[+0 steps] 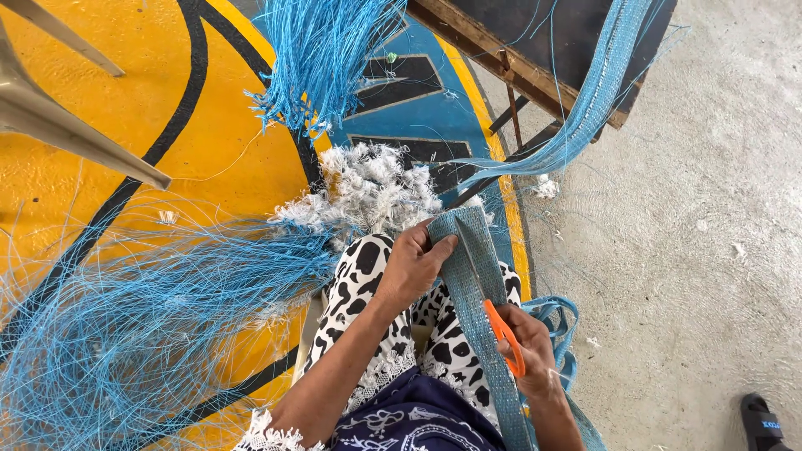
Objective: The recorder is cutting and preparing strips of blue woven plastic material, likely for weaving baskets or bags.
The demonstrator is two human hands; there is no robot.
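A blue woven strap [474, 276] lies along my lap, over black-and-white patterned trousers [361, 266]. My left hand [413, 266] pinches the strap's upper end, thumb on top. My right hand [528, 352] grips orange-handled scissors [505, 334], whose blades lie on the strap and point up toward my left hand. The strap runs on past my right wrist and loops [558, 319] at my right side. Another frayed length of blue strap [585, 100] hangs from the dark wooden bench at the upper right.
Loose blue threads [142, 334] pile on the yellow, black and blue mat [100, 159] at left; another bunch [322, 58] hangs at top. White fluff [368, 188] lies ahead of my knees. Chair legs [75, 125] upper left, bare concrete [693, 242] right, a dark sandal [762, 424] bottom right.
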